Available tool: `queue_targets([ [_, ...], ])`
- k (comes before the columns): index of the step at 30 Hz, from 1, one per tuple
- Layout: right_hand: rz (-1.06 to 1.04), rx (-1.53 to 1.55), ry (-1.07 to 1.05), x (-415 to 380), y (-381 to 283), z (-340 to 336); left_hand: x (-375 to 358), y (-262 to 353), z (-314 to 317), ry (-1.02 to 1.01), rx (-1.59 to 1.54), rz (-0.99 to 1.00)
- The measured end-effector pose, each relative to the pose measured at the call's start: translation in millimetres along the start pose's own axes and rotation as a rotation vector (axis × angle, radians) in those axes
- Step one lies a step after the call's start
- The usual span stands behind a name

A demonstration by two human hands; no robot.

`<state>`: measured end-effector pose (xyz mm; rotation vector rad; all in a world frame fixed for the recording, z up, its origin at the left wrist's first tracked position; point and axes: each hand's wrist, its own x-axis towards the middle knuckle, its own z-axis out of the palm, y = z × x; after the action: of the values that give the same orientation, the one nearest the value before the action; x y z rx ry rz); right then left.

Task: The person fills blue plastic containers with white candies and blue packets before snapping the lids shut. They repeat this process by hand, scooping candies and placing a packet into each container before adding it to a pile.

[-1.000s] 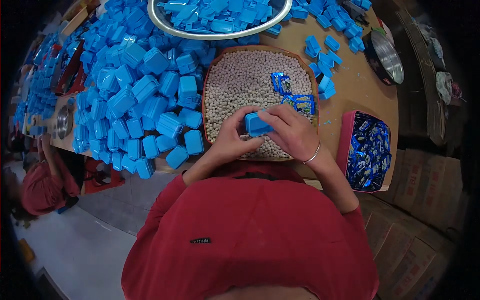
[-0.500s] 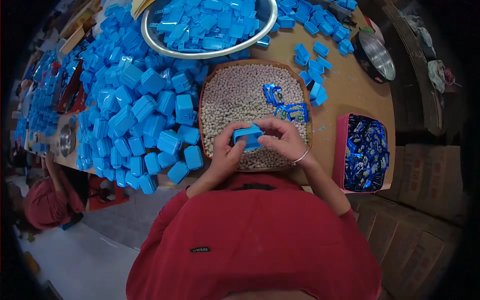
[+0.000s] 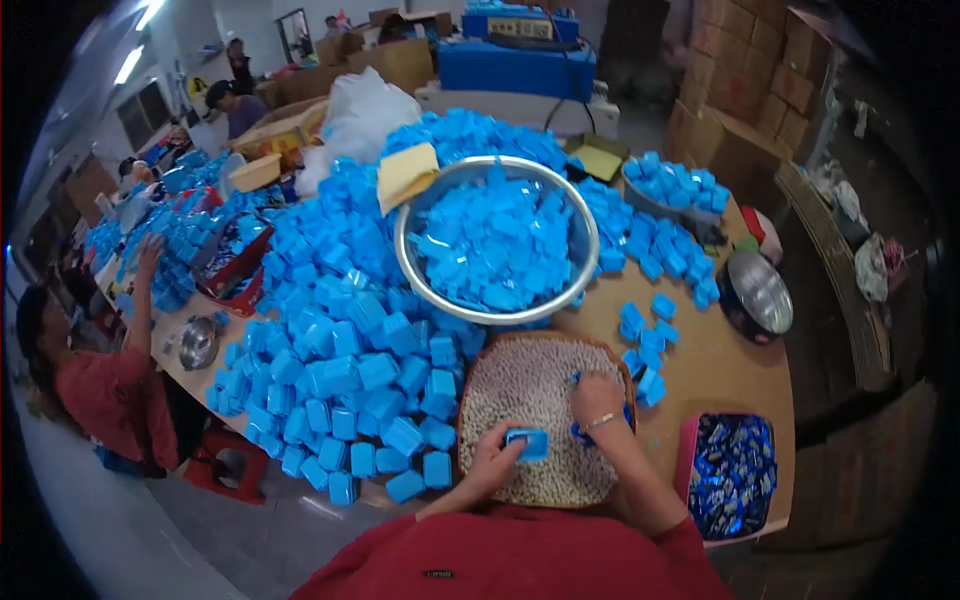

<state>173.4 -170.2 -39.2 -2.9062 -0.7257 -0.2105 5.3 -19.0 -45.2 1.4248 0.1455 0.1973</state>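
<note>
A small blue plastic box (image 3: 538, 444) is held in my left hand (image 3: 493, 462), its opening showing a pale inside. That hand is over the near left part of a brown-rimmed tray (image 3: 463, 412) filled with small pale round pieces (image 3: 520, 385). My right hand (image 3: 598, 398) is down at the tray's right side, its fingers curled among dark blue shiny packets (image 3: 580, 433). What its fingertips hold is hidden. Left of the tray rises a large heap of closed blue boxes (image 3: 360, 375).
Behind the tray stands a metal basin (image 3: 408, 262) full of blue box parts. A pink-edged bin (image 3: 688, 465) of blue packets is at the right, with a metal pot (image 3: 757, 290) farther back. At the left, a co-worker (image 3: 115, 395) in red reaches over the table.
The view has tilted up. My right hand has left the blue box and moved to the packets on the tray's right side. My left hand alone keeps the box.
</note>
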Motion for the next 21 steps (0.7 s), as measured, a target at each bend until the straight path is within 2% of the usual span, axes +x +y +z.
queue_targets([
  [1, -0.030, -0.017, -0.003, 0.8, 7.3, 6.7, 2.1, -8.2, -1.6, 0.002, 0.008, -0.015],
  [3, -0.090, -0.027, 0.118, -5.7, 15.4, -1.5, 0.5, 11.2, 1.5, 0.009, -0.007, -0.179],
  [4, -0.089, 0.005, 0.135, -9.6, 15.8, -13.9, 5.1, -26.7, -2.8, -0.011, -0.053, -0.108],
  [7, -0.183, 0.033, 0.216, -22.8, 17.6, -28.1, 5.0, -23.3, 0.6, -0.021, -0.096, -0.162],
  [9, -0.260, 0.246, 0.081, -41.1, 0.9, -58.1, 4.7, -12.8, 3.2, -0.031, -0.118, -0.195],
  [12, -0.189, 0.075, -0.210, -64.9, -14.9, -69.5, 4.6, -4.2, 4.7, -0.036, -0.135, -0.216],
  [16, -0.262, 0.004, -0.208, -81.3, -17.7, -34.9, 4.3, -1.1, 6.8, -0.038, -0.154, -0.240],
  [19, -0.206, 0.056, -0.270, -84.6, -17.5, -36.6, 6.7, 0.8, 6.8, -0.049, -0.165, -0.250],
  [20, -0.121, 0.141, -0.258, -84.9, -18.1, -38.8, 7.4, 0.3, 7.1, -0.051, -0.167, -0.253],
  [21, -0.175, 0.311, -0.155, -84.3, -16.3, -43.0, 7.8, 1.0, 6.7, -0.052, -0.170, -0.257],
])
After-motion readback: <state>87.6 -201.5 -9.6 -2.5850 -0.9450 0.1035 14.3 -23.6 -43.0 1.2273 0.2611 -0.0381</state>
